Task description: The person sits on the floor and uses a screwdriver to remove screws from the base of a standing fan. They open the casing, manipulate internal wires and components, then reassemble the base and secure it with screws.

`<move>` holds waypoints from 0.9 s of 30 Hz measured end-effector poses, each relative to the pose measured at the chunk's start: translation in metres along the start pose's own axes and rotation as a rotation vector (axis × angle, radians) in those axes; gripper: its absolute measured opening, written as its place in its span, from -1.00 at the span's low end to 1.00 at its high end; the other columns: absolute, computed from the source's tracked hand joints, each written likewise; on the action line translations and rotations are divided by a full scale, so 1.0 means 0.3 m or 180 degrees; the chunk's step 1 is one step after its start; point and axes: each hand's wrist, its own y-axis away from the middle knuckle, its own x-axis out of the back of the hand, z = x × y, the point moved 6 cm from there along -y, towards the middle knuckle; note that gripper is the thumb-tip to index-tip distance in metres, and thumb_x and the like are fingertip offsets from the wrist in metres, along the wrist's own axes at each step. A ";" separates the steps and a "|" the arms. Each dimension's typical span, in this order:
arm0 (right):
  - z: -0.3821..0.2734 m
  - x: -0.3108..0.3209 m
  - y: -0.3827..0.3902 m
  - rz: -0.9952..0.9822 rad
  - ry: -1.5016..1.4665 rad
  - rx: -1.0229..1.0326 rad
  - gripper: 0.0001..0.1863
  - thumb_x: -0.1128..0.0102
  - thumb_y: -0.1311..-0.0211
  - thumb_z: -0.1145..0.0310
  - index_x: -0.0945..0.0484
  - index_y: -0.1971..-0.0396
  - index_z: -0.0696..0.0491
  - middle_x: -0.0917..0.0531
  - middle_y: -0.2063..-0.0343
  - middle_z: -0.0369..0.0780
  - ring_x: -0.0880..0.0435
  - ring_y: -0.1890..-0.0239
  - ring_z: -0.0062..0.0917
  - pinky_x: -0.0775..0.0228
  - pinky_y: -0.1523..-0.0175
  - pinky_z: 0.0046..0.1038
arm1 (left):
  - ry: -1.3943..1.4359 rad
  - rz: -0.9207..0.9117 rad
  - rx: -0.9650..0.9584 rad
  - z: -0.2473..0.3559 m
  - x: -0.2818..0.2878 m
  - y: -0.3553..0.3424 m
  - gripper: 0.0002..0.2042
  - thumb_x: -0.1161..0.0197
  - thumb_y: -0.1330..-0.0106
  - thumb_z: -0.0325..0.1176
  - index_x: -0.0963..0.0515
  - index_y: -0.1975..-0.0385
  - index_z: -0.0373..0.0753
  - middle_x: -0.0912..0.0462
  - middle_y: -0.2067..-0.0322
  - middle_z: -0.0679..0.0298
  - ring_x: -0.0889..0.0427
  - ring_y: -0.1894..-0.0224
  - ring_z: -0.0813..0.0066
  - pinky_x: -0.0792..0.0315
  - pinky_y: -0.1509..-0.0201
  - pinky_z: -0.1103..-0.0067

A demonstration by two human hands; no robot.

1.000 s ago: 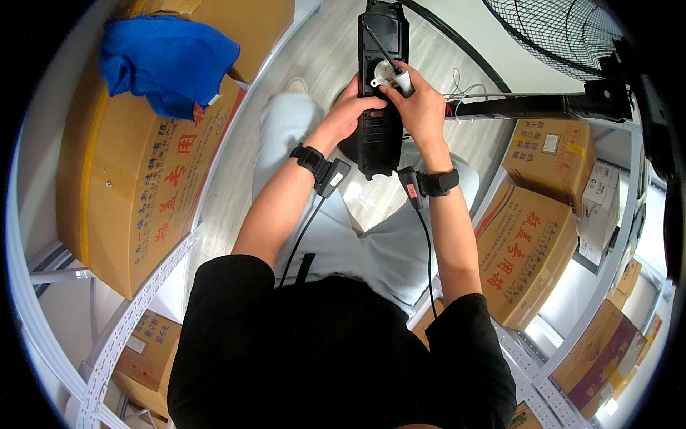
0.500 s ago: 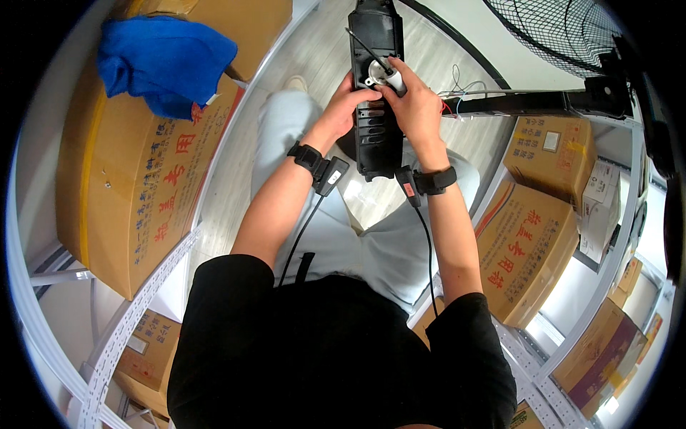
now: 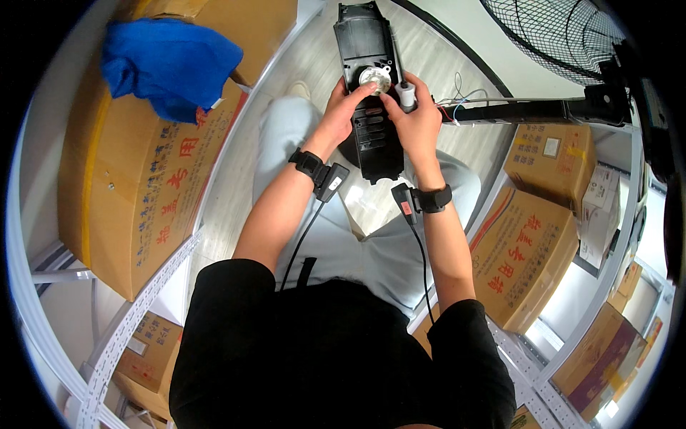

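One black case (image 3: 379, 150) is gripped by the left hand (image 3: 341, 114) and the right hand (image 3: 420, 121), which also holds, apparently, a screwdriver (image 3: 406, 98).

A pale grey wood-grain floor (image 3: 307, 57) ran between two white metal racks, and a cream shoe (image 3: 299, 89) rested on it close to the left rack's inner edge. Along that edge of the left rack (image 3: 161, 275), partly perforated, lay a large, long brown cardboard carton (image 3: 107, 186), with a second brown carton (image 3: 257, 43) toward the far end. By the inner edge of the right rack (image 3: 589, 297) sat a long brown cardboard carton with red print (image 3: 525, 257); a smaller, squarish brown carton (image 3: 554, 161) stood farther along, beside a white cardboard box (image 3: 599, 214).
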 end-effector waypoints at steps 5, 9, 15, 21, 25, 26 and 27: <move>0.014 0.001 -0.007 -0.0135 -0.0774 -0.0675 -0.48 -0.52 -0.05 0.30 -0.56 -0.01 0.13 -0.76 0.35 -0.14 -0.72 0.45 -0.50 -0.55 0.25 -0.44 | 0.0026 0.0126 -0.0040 0.009 0.017 -0.004 -0.51 -0.41 -0.26 -0.34 -0.38 -0.14 -0.29 -0.60 0.01 0.23 -0.61 -0.01 0.45 -0.51 -0.09 0.48; -0.026 -0.034 -0.014 -0.0440 -0.0086 -0.0389 -0.44 -0.52 -0.05 0.24 -0.56 -0.05 0.14 -0.76 0.35 -0.11 -0.77 0.35 -0.38 -0.56 0.18 -0.41 | 0.0050 0.0017 0.0021 0.031 0.008 0.013 -0.51 -0.40 -0.27 -0.36 -0.38 -0.16 -0.29 -0.60 -0.01 0.22 -0.59 -0.04 0.43 -0.50 -0.12 0.47; 0.009 -0.079 -0.012 -0.0388 -0.0178 -0.0528 -0.46 -0.52 -0.05 0.23 -0.60 -0.04 0.13 -0.76 0.34 -0.07 -0.77 0.29 -0.33 -0.55 0.14 -0.41 | 0.0104 -0.0070 -0.0054 0.054 0.009 0.016 -0.51 -0.39 -0.28 -0.37 -0.38 -0.16 -0.28 -0.60 -0.02 0.22 -0.60 -0.04 0.43 -0.51 -0.12 0.48; 0.012 -0.089 -0.019 -0.0367 -0.0279 -0.0323 -0.47 -0.51 -0.08 0.29 -0.60 -0.05 0.16 -0.76 0.36 -0.09 -0.74 0.35 -0.48 -0.54 0.17 -0.45 | 0.0091 -0.0108 -0.0045 0.061 0.020 0.025 -0.53 -0.39 -0.29 -0.35 -0.39 -0.15 -0.28 -0.60 -0.02 0.22 -0.60 -0.03 0.44 -0.50 -0.12 0.49; -0.028 -0.099 -0.031 -0.0638 -0.0423 -0.0546 -0.47 -0.50 -0.10 0.30 -0.59 -0.07 0.18 -0.73 0.45 -0.20 -0.66 0.46 -0.63 -0.50 0.29 -0.53 | 0.0089 0.0045 -0.0191 0.074 0.027 0.029 -0.53 -0.39 -0.28 -0.34 -0.40 -0.14 -0.28 -0.61 -0.01 0.21 -0.61 -0.03 0.45 -0.51 -0.11 0.49; -0.032 -0.104 -0.034 -0.0677 -0.0440 -0.0528 -0.47 -0.50 -0.10 0.30 -0.60 -0.07 0.18 -0.71 0.47 -0.23 -0.64 0.48 -0.65 -0.49 0.31 -0.54 | 0.0092 0.0073 -0.0209 0.078 0.030 0.031 -0.53 -0.40 -0.28 -0.34 -0.40 -0.14 -0.28 -0.61 0.00 0.22 -0.61 -0.02 0.45 -0.50 -0.11 0.49; -0.034 -0.107 -0.037 -0.0716 -0.0457 -0.0512 -0.47 -0.50 -0.11 0.30 -0.60 -0.07 0.17 -0.70 0.49 -0.25 -0.62 0.49 -0.67 -0.47 0.33 -0.56 | 0.0095 0.0100 -0.0225 0.081 0.032 0.033 -0.53 -0.40 -0.28 -0.34 -0.39 -0.14 -0.28 -0.61 0.01 0.22 -0.61 -0.02 0.45 -0.50 -0.11 0.49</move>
